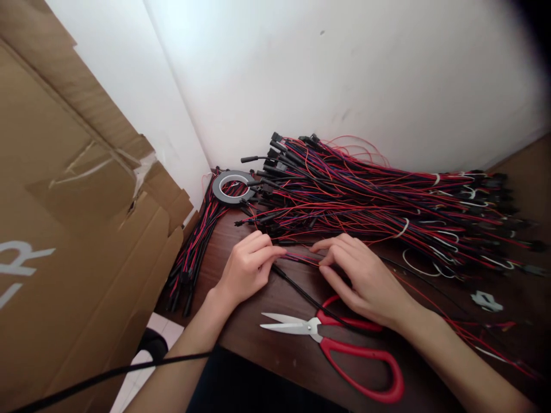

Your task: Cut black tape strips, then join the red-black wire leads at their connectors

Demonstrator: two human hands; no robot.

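L hand (253, 267) pinching thin red/blue wires (299, 258); R hand (359, 275) fingertips at same wires, grip unclear. Wires b/w hands, above open scissors (301, 327), nr big cable pile (344, 195). Looks like strand-straightening; calls for steady tension.

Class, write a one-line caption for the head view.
Two hands holding thin wires above red-handled scissors, beside bundled cables.

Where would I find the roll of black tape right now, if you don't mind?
In the head view, the roll of tape is left of centre, lying on wires beside the large wire bundle, beyond the left hand.
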